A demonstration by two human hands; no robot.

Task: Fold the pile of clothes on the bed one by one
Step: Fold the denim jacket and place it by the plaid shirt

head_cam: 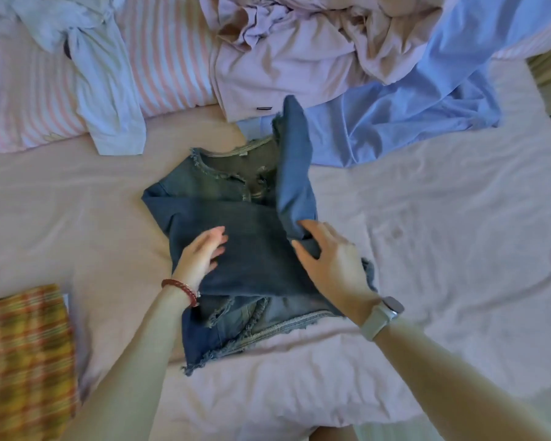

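Bed [458, 249], pale pink sheet, filling the whole frame. Pile of unfolded clothes [315, 49] heaped across the top — lilac garment at upper centre, light blue shirt [395, 122] spilling down to the upper right, pale shirt [105, 90] draped over a striped pillow [172, 58] at upper left. Plaid garment [23, 354] at lower left, apparently folded and set aside.

Denim jacket [236, 230] at centre of frame, frayed collar toward the top, frayed hem toward the bottom: the item in hand, judged partway through folding. One sleeve already laid across the body; the other sleeve [295, 160] standing up at right of centre, gripped near its base by the right hand [331, 265], fingers curled into the cloth. Left hand [201, 256] spread flat, pressing the folded panel at left of centre.

Next, probably: bringing the raised sleeve over and down across the front while keeping the flat hand as an anchor, then doubling hem to collar.

Hard to make out — right fingertips buried in denim, lower part of the jacket behind both forearms, plaid piece cut by the left edge and blurred, far clothes cropped at the top.
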